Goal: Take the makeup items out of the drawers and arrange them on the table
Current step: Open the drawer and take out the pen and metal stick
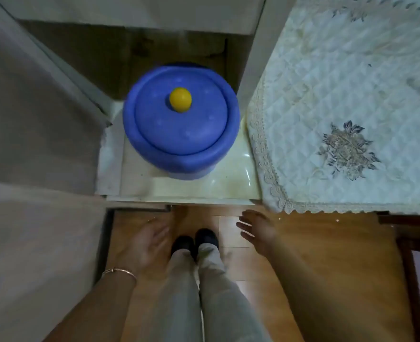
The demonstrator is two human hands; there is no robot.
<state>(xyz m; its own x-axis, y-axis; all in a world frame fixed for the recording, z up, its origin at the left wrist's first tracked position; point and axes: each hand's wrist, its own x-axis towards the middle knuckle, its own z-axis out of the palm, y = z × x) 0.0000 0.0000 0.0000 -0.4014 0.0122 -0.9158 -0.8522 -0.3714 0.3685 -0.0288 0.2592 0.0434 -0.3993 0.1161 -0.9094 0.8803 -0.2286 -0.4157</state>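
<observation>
— Blue container [181, 134], centre of frame: report position.
— Round body, standing upright on a pale glossy ledge [228, 178]. A blue lid [179, 127] is seated on it, with a yellow knob [180, 99] at the lid's centre.
— What borders the ledge?
— Left of frame: a grey panel [31, 119], blurred. Whether it is a drawer front cannot be told. Right of frame: the table [252, 65], its top covered by a white quilted cloth [339, 95] with a lace edge and embroidered flowers. The container stands just beside the table's side panel.
— State of left hand [152, 243]?
— Lower centre-left of frame, hanging over the wooden floor [315, 243]. Fingers loose and blurred, holding nothing. A thin bracelet [120, 271] sits on the wrist.
— State of right hand [257, 229]?
— Lower centre-right, just below the cloth's lace corner and not touching it. Fingers straight and spread, holding nothing.
— Relation between the two hands?
— Apart, one on each side of the legs. Light trousers [216, 280] and dark shoes [195, 240] show between them. Neither hand touches the container, ledge or table.
— Position of hands against the container?
— Both lie below the ledge's front edge in the frame, well apart from the container.
</observation>
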